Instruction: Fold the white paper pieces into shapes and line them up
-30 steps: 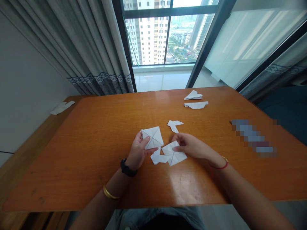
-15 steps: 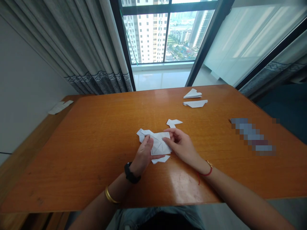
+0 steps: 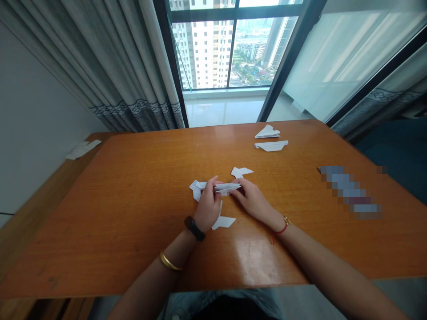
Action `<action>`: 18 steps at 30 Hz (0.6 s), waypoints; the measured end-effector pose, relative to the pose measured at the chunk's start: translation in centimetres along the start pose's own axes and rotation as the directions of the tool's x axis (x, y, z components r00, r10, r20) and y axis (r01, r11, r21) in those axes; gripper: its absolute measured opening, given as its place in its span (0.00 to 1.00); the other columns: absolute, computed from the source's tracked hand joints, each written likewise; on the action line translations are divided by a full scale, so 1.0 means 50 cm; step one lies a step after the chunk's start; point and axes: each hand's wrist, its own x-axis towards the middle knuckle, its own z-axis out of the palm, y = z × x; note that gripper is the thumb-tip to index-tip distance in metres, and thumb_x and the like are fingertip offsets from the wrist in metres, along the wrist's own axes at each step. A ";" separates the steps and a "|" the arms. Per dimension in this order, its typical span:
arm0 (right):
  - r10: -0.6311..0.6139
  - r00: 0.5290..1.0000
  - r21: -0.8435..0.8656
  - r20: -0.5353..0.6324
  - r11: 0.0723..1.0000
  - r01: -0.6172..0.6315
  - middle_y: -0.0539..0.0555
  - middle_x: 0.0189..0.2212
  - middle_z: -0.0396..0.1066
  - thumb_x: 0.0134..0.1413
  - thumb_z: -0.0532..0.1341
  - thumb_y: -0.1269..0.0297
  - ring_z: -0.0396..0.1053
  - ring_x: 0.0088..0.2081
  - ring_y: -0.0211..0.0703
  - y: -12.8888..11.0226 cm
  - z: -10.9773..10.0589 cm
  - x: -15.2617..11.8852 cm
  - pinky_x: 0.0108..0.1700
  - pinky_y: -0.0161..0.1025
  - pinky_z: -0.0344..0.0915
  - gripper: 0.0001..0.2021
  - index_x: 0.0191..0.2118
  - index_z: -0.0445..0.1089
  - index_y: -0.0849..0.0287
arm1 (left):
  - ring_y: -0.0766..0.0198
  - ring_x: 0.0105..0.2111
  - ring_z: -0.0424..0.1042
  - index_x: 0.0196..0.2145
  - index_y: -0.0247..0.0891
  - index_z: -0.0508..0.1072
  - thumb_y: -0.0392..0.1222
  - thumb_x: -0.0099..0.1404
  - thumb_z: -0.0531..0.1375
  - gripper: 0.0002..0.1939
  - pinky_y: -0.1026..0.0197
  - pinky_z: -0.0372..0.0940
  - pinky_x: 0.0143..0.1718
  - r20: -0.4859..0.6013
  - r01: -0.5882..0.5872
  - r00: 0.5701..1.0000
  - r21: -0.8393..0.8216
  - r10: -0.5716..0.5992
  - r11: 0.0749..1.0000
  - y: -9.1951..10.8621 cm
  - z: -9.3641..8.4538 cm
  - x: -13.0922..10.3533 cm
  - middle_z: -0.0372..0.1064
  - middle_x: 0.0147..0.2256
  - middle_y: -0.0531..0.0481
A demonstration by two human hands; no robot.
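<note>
Between both hands is a folded white paper piece (image 3: 227,188), tilted so that its layered edge faces me. My left hand (image 3: 209,202) grips its left end, thumb and fingers on either side. At the right end, the fingers of my right hand (image 3: 248,195) pinch the paper's edge. Below and around it on the table lies a white folded paper shape with pointed arms: its left arm (image 3: 196,189), a far arm (image 3: 243,171) and a near arm (image 3: 224,222) show. The held paper and my hands hide its middle, so I cannot tell whether it is one piece.
On the wooden table (image 3: 150,164), a folded paper plane (image 3: 267,131) and a boat-like folded paper (image 3: 271,146) lie toward the far edge. A blurred-out object (image 3: 348,189) is at the right. A paper scrap (image 3: 83,149) rests on the left ledge.
The held paper has turned from showing its flat square face to showing its layered edge. My left hand has rotated and shifted slightly right, uncovering more of the near paper arm.
</note>
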 end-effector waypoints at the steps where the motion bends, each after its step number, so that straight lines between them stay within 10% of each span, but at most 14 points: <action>1: 0.006 1.000 -0.002 0.011 1.000 -0.006 0.52 0.32 0.70 0.58 0.57 0.63 0.66 0.33 0.42 0.001 0.000 0.000 0.36 0.38 0.60 0.05 0.39 0.66 0.57 | 0.58 0.51 0.66 0.53 0.39 0.65 0.31 0.63 0.55 0.20 0.56 0.55 0.58 -0.023 0.005 1.000 0.036 -0.004 0.999 -0.003 -0.001 0.002 0.66 0.50 0.44; 7: 0.038 0.999 0.038 0.016 0.999 -0.039 0.50 0.30 0.68 0.56 0.59 0.62 0.64 0.30 0.40 -0.003 0.008 -0.006 0.34 0.37 0.60 0.08 0.40 0.65 0.58 | 0.55 0.43 0.68 0.38 0.40 0.72 0.31 0.62 0.55 0.10 0.54 0.60 0.51 -0.034 -0.004 0.999 0.277 0.014 0.961 0.008 -0.013 0.008 0.71 0.38 0.46; 12: 0.050 0.998 0.107 -0.040 0.993 -0.045 0.48 0.25 0.64 0.55 0.59 0.58 0.60 0.27 0.37 0.004 -0.005 0.006 0.30 0.35 0.57 0.09 0.34 0.67 0.59 | 0.57 0.43 0.71 0.42 0.40 0.71 0.35 0.63 0.56 0.10 0.55 0.64 0.49 0.031 -0.026 0.999 0.154 0.022 0.988 -0.008 -0.011 0.005 0.72 0.41 0.45; 18: 0.300 0.948 0.026 -0.104 0.954 -0.299 0.47 0.20 0.63 0.47 0.62 0.54 0.56 0.22 0.34 0.123 -0.227 0.069 0.25 0.34 0.51 0.14 0.26 0.66 0.60 | 0.60 0.46 0.72 0.49 0.36 0.66 0.38 0.64 0.57 0.14 0.55 0.66 0.50 0.019 -0.090 0.996 0.147 0.088 0.985 -0.005 -0.030 0.000 0.71 0.44 0.42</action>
